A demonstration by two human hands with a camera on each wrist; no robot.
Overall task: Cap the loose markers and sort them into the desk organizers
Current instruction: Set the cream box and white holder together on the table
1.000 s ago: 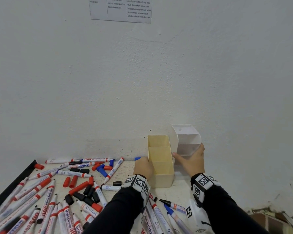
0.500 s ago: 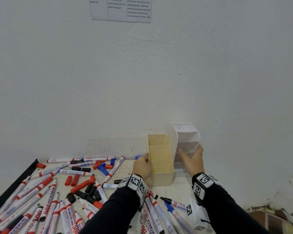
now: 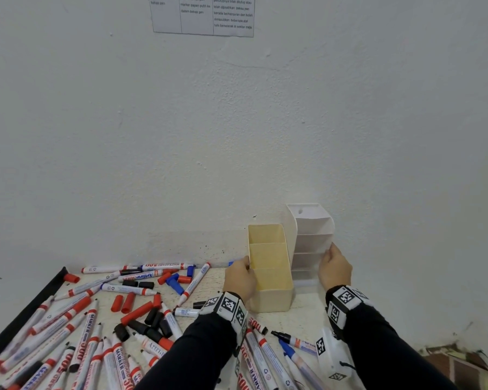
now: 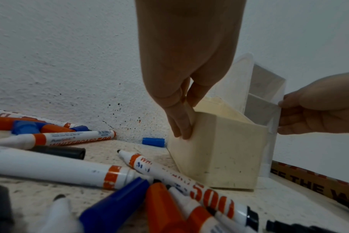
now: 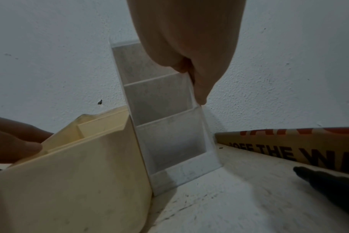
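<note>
A cream three-compartment organizer point(image 3: 269, 291) stands against the wall, with a taller white tiered organizer point(image 3: 310, 235) touching its right side. Both look empty. My left hand point(image 3: 247, 267) pinches the cream organizer's left wall point(image 4: 189, 141), fingers outside and thumb over the rim. My right hand point(image 3: 328, 251) pinches the white organizer's right wall point(image 5: 197, 119), thumb inside. Several whiteboard markers point(image 3: 82, 319), many of them uncapped, lie scattered to the left and under my forearms. Loose red, black and blue caps point(image 3: 135, 312) lie among them.
The table's black edge point(image 3: 26, 313) runs along the left. The white wall stands right behind the organizers. A printed cardboard box point(image 5: 289, 145) lies against the table's right side. A blue cap point(image 4: 153, 141) rests by the wall left of the cream organizer.
My right hand has shifted from the front of the white organizer to its right wall. My left hand has come up onto the cream organizer's left rim.
</note>
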